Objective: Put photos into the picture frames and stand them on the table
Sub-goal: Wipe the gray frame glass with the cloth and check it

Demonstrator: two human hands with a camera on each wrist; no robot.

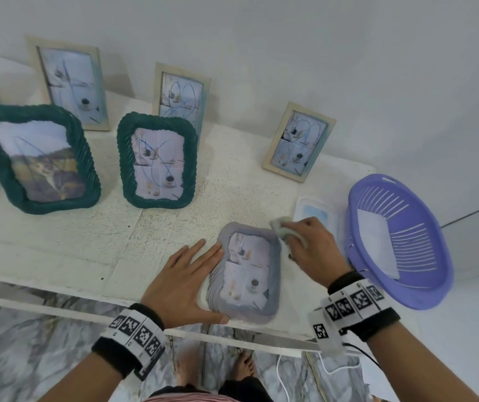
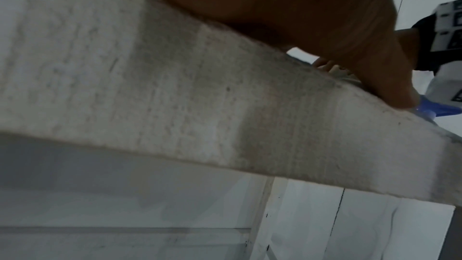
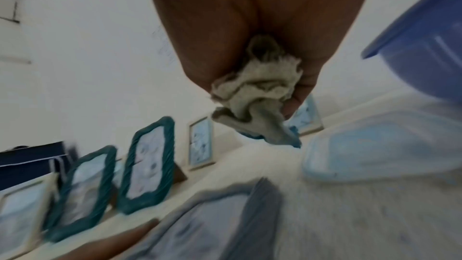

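Observation:
A grey woven frame (image 1: pixel 273 274) with a photo in it lies flat near the table's front edge. My left hand (image 1: pixel 186 280) rests flat against its left side, fingers straight and thumb under the bottom corner. My right hand (image 1: pixel 305 245) grips a crumpled grey-white cloth (image 1: pixel 280 227) at the frame's upper right corner. In the right wrist view the cloth (image 3: pixel 257 94) is bunched between the fingers above the blurred grey frame (image 3: pixel 262 205). The left wrist view shows only my palm (image 2: pixel 300 17) and the table's edge (image 2: pixel 225 106).
Two green woven frames (image 1: pixel 87 175) (image 1: pixel 125 158) and three pale wooden frames (image 1: pixel 99 91) (image 1: pixel 158 85) (image 1: pixel 278 140) stand with photos at the back. A purple basket (image 1: pixel 424 204) holding white paper sits at the right edge, a clear lidded box (image 1: pixel 316 211) beside it.

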